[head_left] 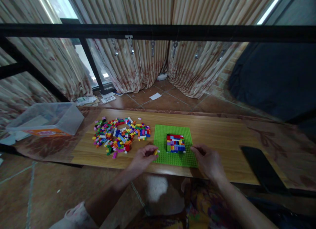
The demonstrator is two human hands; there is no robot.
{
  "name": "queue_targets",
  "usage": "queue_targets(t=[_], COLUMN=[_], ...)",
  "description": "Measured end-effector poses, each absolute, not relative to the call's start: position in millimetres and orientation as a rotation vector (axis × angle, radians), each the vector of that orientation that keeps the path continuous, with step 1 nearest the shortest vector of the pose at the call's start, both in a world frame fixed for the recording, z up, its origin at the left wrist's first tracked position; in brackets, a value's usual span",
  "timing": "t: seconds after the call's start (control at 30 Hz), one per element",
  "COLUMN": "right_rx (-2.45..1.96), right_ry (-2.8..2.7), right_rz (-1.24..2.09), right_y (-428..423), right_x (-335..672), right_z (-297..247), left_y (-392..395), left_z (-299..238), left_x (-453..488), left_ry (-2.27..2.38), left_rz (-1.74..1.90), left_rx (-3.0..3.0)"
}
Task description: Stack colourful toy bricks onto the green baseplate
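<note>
A green baseplate (161, 131) lies on the wooden table, and a block of multicoloured toy bricks (175, 144) stands built up near its middle. My left hand (145, 157) is at the plate's left edge, pinching a small yellow brick (155, 152); a white piece shows beside it at the fingertips. At the right edge of the plate is my right hand (206, 159), its thumb and fingers brought together. Whether anything sits between those fingertips is too small to make out. A spread pile of loose bricks (120, 135) lies left of the plate.
A clear plastic bin (70, 118) with an orange label stands at the table's left end. Toward the right end lies a dark flat object (263, 168). Behind the table runs a black metal bar (158, 33), with striped curtains (138, 64) beyond it.
</note>
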State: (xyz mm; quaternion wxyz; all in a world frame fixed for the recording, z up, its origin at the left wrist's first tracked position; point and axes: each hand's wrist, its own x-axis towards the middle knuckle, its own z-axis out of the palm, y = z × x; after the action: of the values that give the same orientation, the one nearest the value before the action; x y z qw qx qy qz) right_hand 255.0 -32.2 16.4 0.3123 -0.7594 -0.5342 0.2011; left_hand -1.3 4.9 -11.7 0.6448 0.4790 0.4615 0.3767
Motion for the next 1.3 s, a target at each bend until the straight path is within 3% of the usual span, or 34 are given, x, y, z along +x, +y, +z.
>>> queue_targets(t=[0.3, 0.53, 0.8, 1.07, 1.3], right_rx=[-1.535, -1.384, -1.361, -1.679, -1.839], right_ry=[-1.674, -1.899, -1.916, -1.417, -1.674], right_rz=[0.864, 0.768, 0.746, 0.728, 0.554], right_y=[-43, -46, -49, -37, -37], right_x=[213, 197, 193, 232, 247], right_z=[51, 58, 56, 39, 31], left_y=[-8, -16, -17, -8, 12], left_z=[26, 42, 31, 6, -16], left_x=[23, 32, 36, 22, -15], left_ry=[0.940, 0.838, 0.923, 1.134, 1.238], left_rz=[0.795, 0.750, 0.705, 0.755, 0.876], left_rx=[1.009, 1.029, 1.046, 1.190, 1.537])
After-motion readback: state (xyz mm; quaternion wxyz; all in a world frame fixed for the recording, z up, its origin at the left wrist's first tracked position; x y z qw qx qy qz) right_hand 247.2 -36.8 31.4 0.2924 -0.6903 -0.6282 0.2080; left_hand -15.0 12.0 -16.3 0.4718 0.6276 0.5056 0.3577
